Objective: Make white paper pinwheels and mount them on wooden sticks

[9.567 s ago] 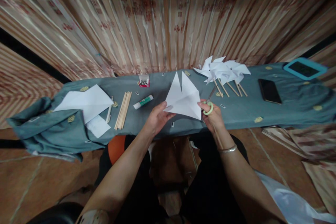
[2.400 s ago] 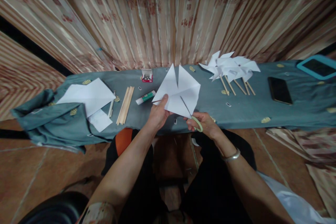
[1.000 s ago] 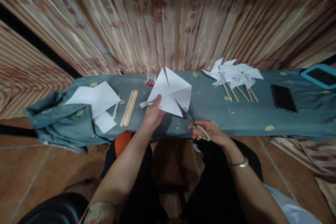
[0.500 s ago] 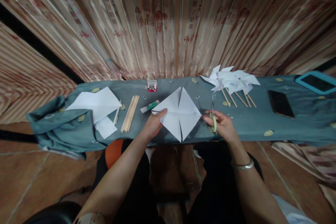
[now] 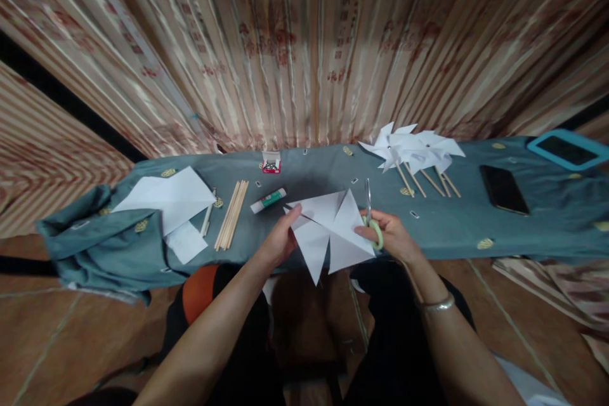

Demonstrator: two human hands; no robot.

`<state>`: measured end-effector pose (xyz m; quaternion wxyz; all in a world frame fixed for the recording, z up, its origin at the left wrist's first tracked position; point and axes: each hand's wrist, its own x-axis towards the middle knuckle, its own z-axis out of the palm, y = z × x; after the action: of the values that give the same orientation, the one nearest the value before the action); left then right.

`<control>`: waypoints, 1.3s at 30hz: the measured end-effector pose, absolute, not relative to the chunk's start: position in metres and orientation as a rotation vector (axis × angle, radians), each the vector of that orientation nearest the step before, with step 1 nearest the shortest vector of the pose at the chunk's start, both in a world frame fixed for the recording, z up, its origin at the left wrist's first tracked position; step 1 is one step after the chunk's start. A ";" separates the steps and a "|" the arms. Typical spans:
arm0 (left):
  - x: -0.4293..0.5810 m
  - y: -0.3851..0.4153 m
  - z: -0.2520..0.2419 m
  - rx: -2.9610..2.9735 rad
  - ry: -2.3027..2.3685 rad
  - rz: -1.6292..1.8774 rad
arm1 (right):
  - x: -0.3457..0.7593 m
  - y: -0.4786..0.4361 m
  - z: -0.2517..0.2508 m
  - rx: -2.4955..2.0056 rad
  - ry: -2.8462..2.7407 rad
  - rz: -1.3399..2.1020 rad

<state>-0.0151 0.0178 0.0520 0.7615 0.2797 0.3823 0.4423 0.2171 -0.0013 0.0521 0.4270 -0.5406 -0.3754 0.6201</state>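
Let the white cut paper (image 5: 349,228) be the middle of a clock, with twelve o'clock toward the curtain (image 5: 304,44). The paper is held in the air between both hands, above the near edge of the gray-green cloth (image 5: 447,228), and its lowest tip reaches past this edge. Three cuts run from its border inward: one at about one o'clock, one near six and one between nine and ten.

The left hand (image 5: 280,240) is at nine o'clock. Its thumb lies on top of the paper and its fingers are under it, so the corner is pinched with almost no gap. The right hand (image 5: 387,233), at three o'clock, has its fingers curled around the green handle of the scissors (image 5: 375,235), while its thumb presses on the right side of the paper. The blades point to twelve. A bracelet (image 5: 438,306) is on the right wrist.

On the cloth, the glue stick (image 5: 269,200) lies at ten o'clock and the small red box (image 5: 271,165), with its lid raised, near eleven. The wooden sticks (image 5: 231,216) lie side by side just above nine. The paper pinwheels (image 5: 413,149) rest between one and two, and the phone (image 5: 504,189) between two and three.
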 end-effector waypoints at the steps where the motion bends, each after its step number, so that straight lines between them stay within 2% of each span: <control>1: -0.015 0.018 0.054 0.585 0.772 0.978 | 0.213 0.000 0.051 -1.337 -0.888 1.501; 7: -0.007 0.017 0.059 0.589 0.592 1.036 | 0.186 0.012 0.045 -1.233 -0.634 1.208; 12: 0.006 0.011 0.059 0.704 0.656 1.088 | 0.174 0.018 0.045 -1.184 -0.588 1.148; 21: 0.027 0.015 0.057 0.876 0.986 1.254 | 0.167 0.014 0.034 -1.308 -0.961 1.034; 26: 0.024 0.025 0.048 0.930 1.234 1.301 | 0.166 0.009 0.038 -1.299 -0.982 1.148; 32: 0.022 0.050 0.052 0.942 1.278 1.455 | 0.159 0.002 0.039 -1.273 -1.035 1.314; 39: 0.008 0.069 0.062 0.938 1.306 1.599 | 0.163 -0.016 0.039 -1.248 -1.374 1.484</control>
<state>0.0083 0.0687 0.0623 0.4232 0.3749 0.5217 0.6388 0.1629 -0.0159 0.0395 0.3735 -0.4872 -0.5363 0.5793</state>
